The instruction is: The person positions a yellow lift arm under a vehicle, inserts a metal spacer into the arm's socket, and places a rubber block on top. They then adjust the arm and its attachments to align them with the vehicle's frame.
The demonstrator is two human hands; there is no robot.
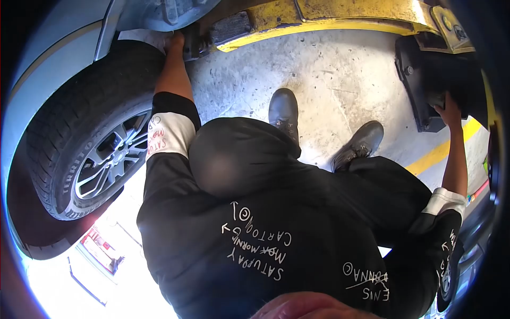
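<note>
My left hand (174, 42) reaches up beside the tire, at a dark block (195, 43) by the end of the yellow lift arm (324, 22). Its fingers look curled, but what they grip is hidden. On the far right, my right hand (450, 110) is at a black box-like part (417, 87) under the arm's other end. The thumb shows against it, and the fingers look closed on its lower edge, partly lost in shadow. The wheel and tire (101, 143) of a light-coloured vehicle stand close to my left arm.
The vehicle's body panel (50, 64) curves over the tire. My boots (284, 109) stand on a stained concrete floor (239, 80). A yellow line (441, 151) crosses the floor at right. Another vehicle's wheel (450, 274) shows at the lower right edge.
</note>
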